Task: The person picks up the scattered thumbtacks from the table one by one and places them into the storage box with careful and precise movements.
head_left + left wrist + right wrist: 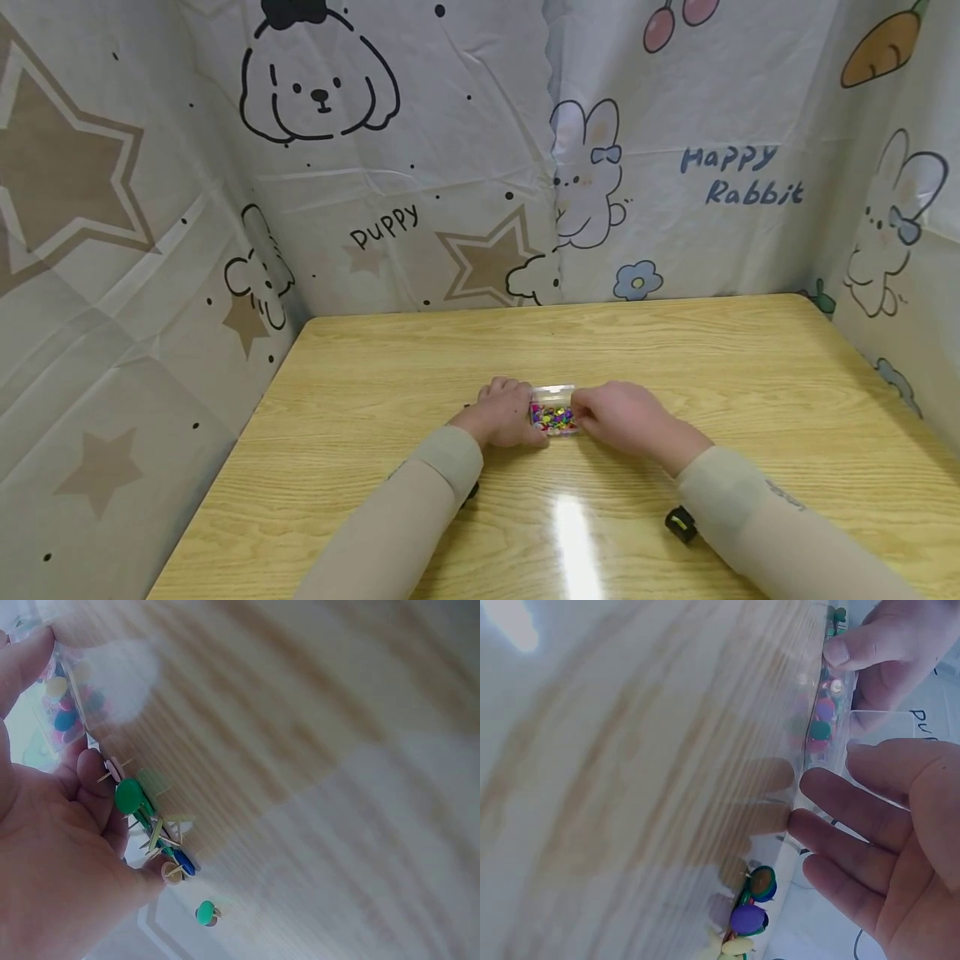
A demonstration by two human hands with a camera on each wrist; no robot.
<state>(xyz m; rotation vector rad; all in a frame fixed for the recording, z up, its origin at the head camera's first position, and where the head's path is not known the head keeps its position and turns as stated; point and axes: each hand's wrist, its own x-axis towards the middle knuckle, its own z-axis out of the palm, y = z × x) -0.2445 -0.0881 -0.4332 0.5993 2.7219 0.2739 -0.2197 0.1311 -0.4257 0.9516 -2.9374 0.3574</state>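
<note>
A small clear plastic box [553, 418] of colourful thumbtacks stands between my two hands, its clear lid [885, 724] raised at the back. My left hand [510, 414] grips the left end, with the thumb along the near side. At the right end is my right hand [622, 417], its fingers bent and the thumb close to the box edge. Whether those fingertips pinch anything is hidden. Loose thumbtacks [129, 795] lie beside the left hand in the left wrist view. More loose thumbtacks [748, 919] lie by the right hand's fingers in the right wrist view.
Everything rests on a light wood-grain table [420, 358]. Printed cloth [465, 158] hangs behind it and along both sides. A dark wrist device [681, 525] shows below the right sleeve. One green thumbtack [205, 913] lies apart from the others in the left wrist view.
</note>
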